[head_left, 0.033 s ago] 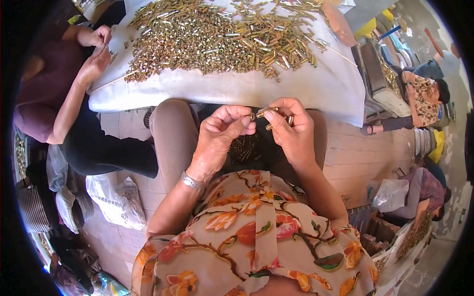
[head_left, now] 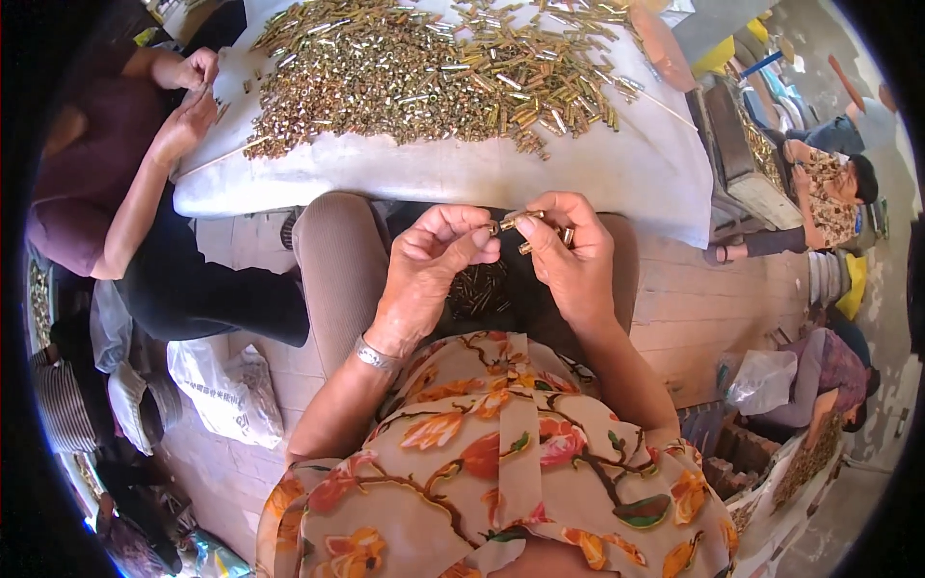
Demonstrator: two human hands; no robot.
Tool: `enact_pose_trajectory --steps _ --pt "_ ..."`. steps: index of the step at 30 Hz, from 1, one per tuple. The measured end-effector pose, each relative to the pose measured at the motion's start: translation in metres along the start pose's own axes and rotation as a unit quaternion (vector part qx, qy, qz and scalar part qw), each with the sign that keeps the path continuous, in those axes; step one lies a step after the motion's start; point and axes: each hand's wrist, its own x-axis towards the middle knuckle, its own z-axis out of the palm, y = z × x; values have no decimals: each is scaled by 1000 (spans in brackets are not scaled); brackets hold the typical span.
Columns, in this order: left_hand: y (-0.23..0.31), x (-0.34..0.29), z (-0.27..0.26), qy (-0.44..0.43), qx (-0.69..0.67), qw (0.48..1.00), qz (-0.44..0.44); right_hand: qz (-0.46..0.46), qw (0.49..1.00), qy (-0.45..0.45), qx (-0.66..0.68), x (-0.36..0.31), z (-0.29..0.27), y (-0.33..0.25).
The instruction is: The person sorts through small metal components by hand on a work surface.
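Between the thumb and forefinger of my left hand (head_left: 438, 255) a small metal nut (head_left: 493, 228) is pinched. It meets the end of a brass-coloured metal sleeve (head_left: 511, 222) held in the fingertips of my right hand (head_left: 575, 252). Further short sleeves (head_left: 565, 235) stick out between the fingers of that same hand. Both hands are closed and close together above my lap. Below them lies a dark heap of slim metal parts (head_left: 479, 289), partly hidden by my hands. The exact fit between nut and sleeve is too small to make out.
Ahead stands a table with a pale cover (head_left: 385, 171), heaped with small nuts (head_left: 337, 101) and longer sleeves (head_left: 525, 82). A co-worker's hands (head_left: 188, 116) are at its left edge. White plastic bag (head_left: 226, 390) on the floor at left; wooden box (head_left: 747, 178) at right.
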Motion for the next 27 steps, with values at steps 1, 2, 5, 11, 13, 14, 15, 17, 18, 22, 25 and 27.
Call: enact_pose_trajectory --steps 1,2,5,11,13,14,15,17,18,22,25,27 --pt "0 -2 2 3 -8 1000 5 -39 999 7 -30 -2 2 1" --pt "0 -4 3 4 -9 1000 6 -40 999 6 -31 -4 4 1" --pt "0 -7 4 5 -22 999 26 -56 997 3 -45 -7 7 4" --pt "-1 -10 7 18 -10 998 55 -74 991 7 -111 -11 8 4" --pt "-2 -9 8 20 -3 997 74 -89 988 -1 -126 -13 8 5" --pt "-1 -10 8 21 -3 997 74 -88 988 -2 -126 -13 8 5" --pt "0 -10 9 21 -7 997 69 -92 989 3 -116 -13 9 4" --pt "0 -10 9 20 -11 998 64 -96 990 8 -107 -14 10 4" --pt "0 -10 9 20 -9 998 65 -100 989 9 -110 -13 10 4" --pt "-1 -11 7 16 8 997 79 -111 984 7 -141 -14 9 4" --pt "-5 -9 4 -3 71 989 132 -119 981 14 -154 -15 10 4" --pt "-3 -10 5 -2 87 987 139 -152 972 12 -178 -14 10 4"
